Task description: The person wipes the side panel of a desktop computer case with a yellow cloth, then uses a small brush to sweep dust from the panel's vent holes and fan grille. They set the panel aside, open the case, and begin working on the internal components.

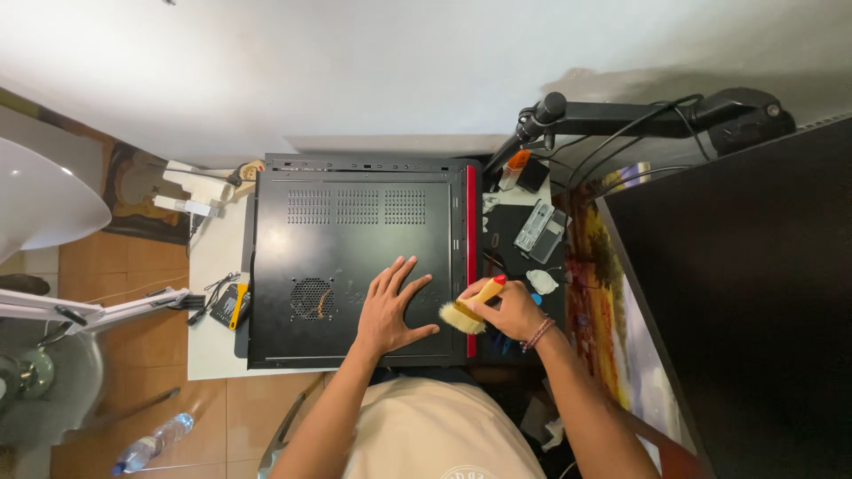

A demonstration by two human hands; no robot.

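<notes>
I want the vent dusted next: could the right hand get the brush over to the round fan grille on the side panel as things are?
Probably yes. The right hand holds the brush at the panel's red edge, but the left hand lies flat on the computer case between it and the fan grille, so it must pass over or around.

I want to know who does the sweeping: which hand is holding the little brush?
The right hand holds the brush, which has a yellow handle and pale bristles. The left hand holds nothing; it lies flat, fingers spread, on the black computer case.
</notes>
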